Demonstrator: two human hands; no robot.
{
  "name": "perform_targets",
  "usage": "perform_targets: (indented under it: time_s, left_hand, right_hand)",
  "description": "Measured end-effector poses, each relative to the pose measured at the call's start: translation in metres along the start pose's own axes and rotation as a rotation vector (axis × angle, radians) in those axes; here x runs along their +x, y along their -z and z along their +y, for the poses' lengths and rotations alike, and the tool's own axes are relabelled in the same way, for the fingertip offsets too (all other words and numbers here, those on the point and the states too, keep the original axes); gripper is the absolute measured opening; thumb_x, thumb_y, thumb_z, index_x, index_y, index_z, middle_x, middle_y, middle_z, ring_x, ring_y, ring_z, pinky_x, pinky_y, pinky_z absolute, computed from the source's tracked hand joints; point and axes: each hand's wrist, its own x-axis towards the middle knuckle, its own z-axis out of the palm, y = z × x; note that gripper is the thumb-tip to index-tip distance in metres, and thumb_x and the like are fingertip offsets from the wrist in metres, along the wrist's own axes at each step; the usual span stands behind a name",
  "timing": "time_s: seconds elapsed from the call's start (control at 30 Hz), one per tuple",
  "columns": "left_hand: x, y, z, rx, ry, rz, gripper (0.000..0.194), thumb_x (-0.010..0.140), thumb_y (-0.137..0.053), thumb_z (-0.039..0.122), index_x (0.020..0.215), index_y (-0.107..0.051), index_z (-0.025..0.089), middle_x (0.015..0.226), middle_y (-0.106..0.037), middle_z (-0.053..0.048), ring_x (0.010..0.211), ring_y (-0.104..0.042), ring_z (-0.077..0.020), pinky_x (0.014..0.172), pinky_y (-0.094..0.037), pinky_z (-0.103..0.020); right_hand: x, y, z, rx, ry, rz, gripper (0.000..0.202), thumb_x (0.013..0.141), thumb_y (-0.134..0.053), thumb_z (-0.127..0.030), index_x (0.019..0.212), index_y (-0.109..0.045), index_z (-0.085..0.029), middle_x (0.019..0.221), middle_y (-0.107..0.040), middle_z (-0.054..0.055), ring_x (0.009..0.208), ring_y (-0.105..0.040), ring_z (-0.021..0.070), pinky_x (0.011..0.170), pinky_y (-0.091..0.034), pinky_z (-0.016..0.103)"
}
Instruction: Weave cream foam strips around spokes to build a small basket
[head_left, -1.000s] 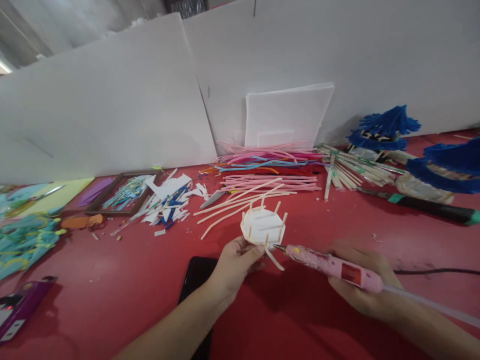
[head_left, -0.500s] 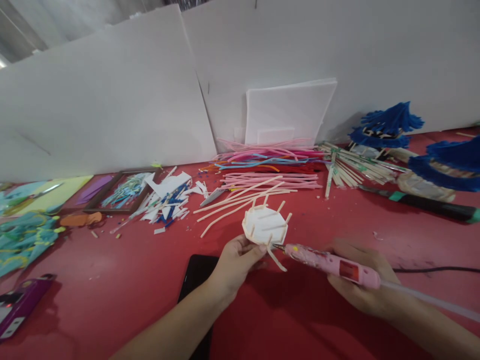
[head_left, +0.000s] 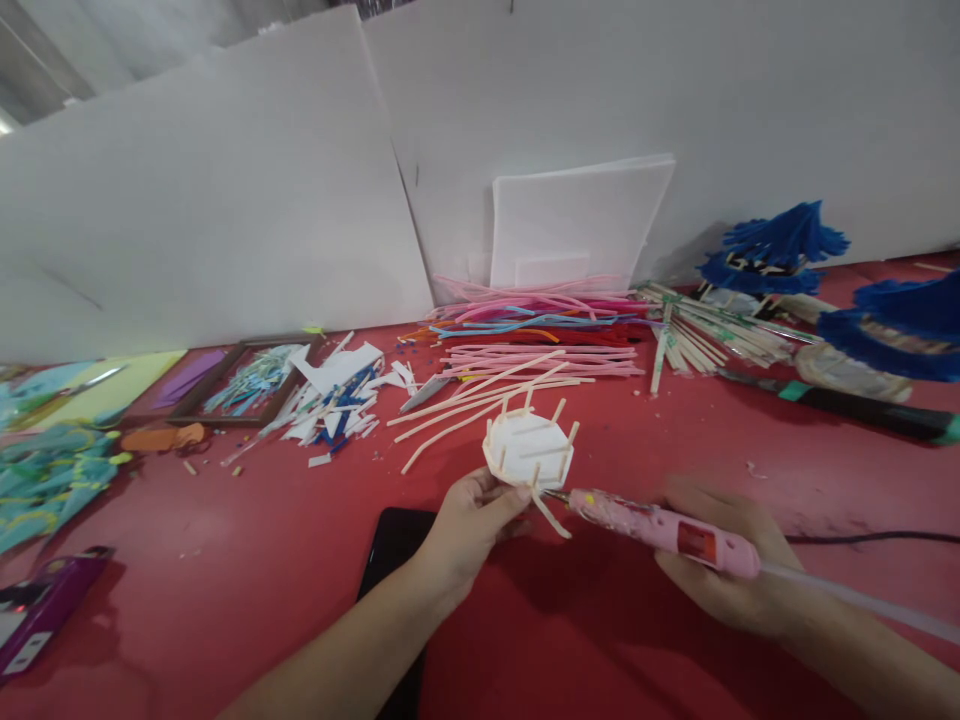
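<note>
Between thumb and fingers, my left hand (head_left: pixel 476 520) grips a small white polygon base (head_left: pixel 531 448) by its near edge. Short cream posts stand up around its rim. A cream pipe-cleaner-like strip (head_left: pixel 551 515) hangs loose from the near side, by my thumb. My right hand (head_left: pixel 731 555) is wrapped round a pink hot glue gun (head_left: pixel 660 530), with a clear glue stick (head_left: pixel 847 595) poking from its back. The metal nozzle points left and is at the base's near edge, close to the strip; whether it touches is too small to tell.
Cream strips (head_left: pixel 480 395) and pink ones (head_left: pixel 540 362) lie behind the base. A phone (head_left: pixel 397 550) is under my left forearm. Paper scraps (head_left: pixel 337 390) and a brown frame (head_left: pixel 210 385) are left; a black-handled knife (head_left: pixel 870 410) and blue-roofed models (head_left: pixel 787 245) are right. A purple power strip (head_left: pixel 49 615) sits front left.
The white base has shifted and tilted very slightly to the left in my left hand. The glue gun's nozzle stays beside its near edge, and both grips are unchanged.
</note>
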Motion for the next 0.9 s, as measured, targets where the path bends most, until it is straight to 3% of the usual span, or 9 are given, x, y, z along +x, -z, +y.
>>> perform_targets:
  time_s: [0.3,0.47,0.67,0.9]
  left_hand:
    - [-0.0012,0.0011,-0.0012,0.055,-0.013,0.0,0.048,0.049,-0.098,0.031,0.088,-0.076,0.013,0.094,-0.08,-0.011,0.076,-0.069,-0.0158,0.066,-0.055,-0.025]
    - [-0.0008,0.0003,0.0004,0.061,-0.027,0.017,0.046,0.051,-0.097,0.031,0.087,-0.075,0.014,0.092,-0.079,-0.01,0.078,-0.069,-0.0162,0.067,-0.056,-0.026]
    - [-0.0008,-0.0005,0.0015,0.057,-0.032,0.032,0.043,0.052,-0.097,0.029,0.085,-0.074,0.013,0.088,-0.078,-0.009,0.077,-0.068,-0.0162,0.067,-0.055,-0.027]
    - [0.0007,0.0017,-0.0004,0.06,-0.052,0.032,0.044,0.053,-0.097,0.03,0.088,-0.075,0.013,0.092,-0.078,-0.011,0.079,-0.069,-0.017,0.068,-0.056,-0.027]
  right_hand:
    - [0.0032,0.0012,-0.0051,-0.01,-0.066,-0.04,0.02,0.077,-0.049,-0.02,0.061,-0.038,-0.028,0.047,-0.044,-0.006,0.037,-0.04,0.0101,0.035,-0.032,0.024]
    - [0.0023,0.0014,-0.0045,-0.043,-0.016,0.012,0.018,0.075,-0.046,-0.015,0.063,-0.04,-0.027,0.048,-0.045,-0.006,0.036,-0.041,0.0089,0.035,-0.032,0.022]
    - [-0.0016,0.0052,0.0016,-0.056,-0.046,-0.03,0.018,0.075,-0.048,-0.014,0.064,-0.039,-0.027,0.051,-0.047,-0.006,0.038,-0.043,0.0093,0.037,-0.032,0.022]
    - [0.0052,0.003,-0.0018,-0.092,-0.012,0.058,0.018,0.072,-0.046,-0.013,0.062,-0.038,-0.026,0.047,-0.043,-0.007,0.035,-0.041,0.0082,0.036,-0.032,0.02]
